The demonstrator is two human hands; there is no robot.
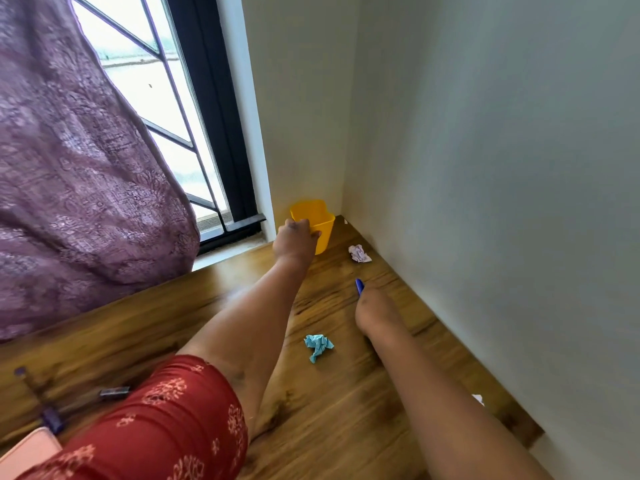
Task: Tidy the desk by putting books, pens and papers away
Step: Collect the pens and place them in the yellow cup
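A: Where is the left hand [295, 239]?

B: Stretched far out to the back corner of the wooden surface [194, 317], at the yellow cup [320, 221]. Its fingers [302, 224] curl over the cup's near rim, with the thumb against the front wall, so it is grasping the cup. The cup stands upright in the corner, just beside the window frame [221, 133].

A: And the right hand [375, 311]?

B: Nearer, on the right side, close to the wall [502, 168]. It holds a blue pen [359, 286]; only the pen's tip shows, pointing up and away past the knuckles. The fingers themselves are hidden behind the back of the hand, but they are clenched on the pen.

A: What papers are there?

B: A crumpled white-and-pink paper ball [359, 253] lies near the wall, just to the right of the cup and apart from it. A crumpled light-blue paper ball [318, 346] lies between the two forearms. A small white scrap [478, 399] sits at the wall's edge, further toward the near right.

A: Anything on the left?

B: Blurred pens with purple ends [69, 403] lie on the surface at lower left, and a pink object's corner [27, 452] shows at the bottom edge; I cannot tell what it is. A red patterned sleeve [156, 420] covers the left upper arm. A purple curtain [76, 168] hangs over the window.
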